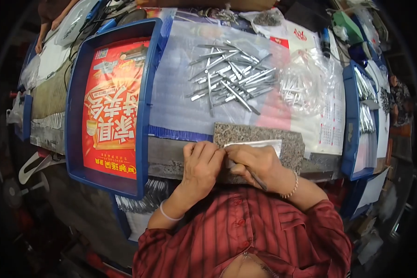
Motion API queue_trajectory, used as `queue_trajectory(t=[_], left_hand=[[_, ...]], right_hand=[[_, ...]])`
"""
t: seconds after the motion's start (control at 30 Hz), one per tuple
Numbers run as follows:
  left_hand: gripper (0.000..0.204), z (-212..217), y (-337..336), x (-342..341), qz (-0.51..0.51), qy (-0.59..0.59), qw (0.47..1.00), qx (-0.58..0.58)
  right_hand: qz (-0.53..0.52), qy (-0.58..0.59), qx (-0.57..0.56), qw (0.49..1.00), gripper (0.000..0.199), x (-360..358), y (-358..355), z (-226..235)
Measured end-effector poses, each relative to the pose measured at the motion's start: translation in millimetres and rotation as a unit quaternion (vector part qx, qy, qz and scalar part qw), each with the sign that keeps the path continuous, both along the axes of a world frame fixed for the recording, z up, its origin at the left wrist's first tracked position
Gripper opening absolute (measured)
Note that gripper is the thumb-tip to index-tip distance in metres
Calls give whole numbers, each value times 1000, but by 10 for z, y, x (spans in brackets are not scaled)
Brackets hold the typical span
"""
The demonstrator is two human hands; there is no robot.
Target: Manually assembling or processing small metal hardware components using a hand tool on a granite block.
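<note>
Both hands meet over the near edge of a speckled stone block [236,132]. My right hand [262,164] is closed around a slender dark grey tool [259,180], whose end sticks out below the fingers. The fingers of my left hand [201,162] are curled and pinched together against the right fingertips; what they hold is hidden. A shiny whitish strip [273,144] lies on the block beside the right hand. Beyond the block, a loose pile of slender silvery metal pieces [234,76] is spread on plastic sheeting [171,102].
Left stands a blue tray [143,106] lined with a red printed sheet. A clear bag of metal pieces [303,85] lies right of the pile. Another blue tray [352,139] holds bundled pieces at far right. A co-worker's hand [39,45] shows at far left.
</note>
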State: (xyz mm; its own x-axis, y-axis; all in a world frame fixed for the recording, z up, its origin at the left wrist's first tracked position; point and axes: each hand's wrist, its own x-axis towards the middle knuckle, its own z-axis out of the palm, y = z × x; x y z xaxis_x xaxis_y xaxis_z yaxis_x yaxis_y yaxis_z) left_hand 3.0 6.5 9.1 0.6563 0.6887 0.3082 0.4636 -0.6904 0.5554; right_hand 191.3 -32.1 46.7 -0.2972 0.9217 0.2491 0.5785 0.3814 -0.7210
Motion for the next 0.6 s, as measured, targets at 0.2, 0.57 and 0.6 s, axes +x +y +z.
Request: queue_trajectory(t=[0.2, 0.57, 0.6], left_hand=[[22, -81, -20, -16, 13, -2, 1000, 10], [19, -81, -8, 1, 17, -13, 1000, 15], [19, -71, -18, 0, 18, -14, 1000, 14]], right_hand=[[-107, 145, -125, 976, 29, 223, -81, 110], [-69, -15, 93, 993, 25, 462, -285, 615], [-58, 7, 93, 994, 19, 374, -132, 443]])
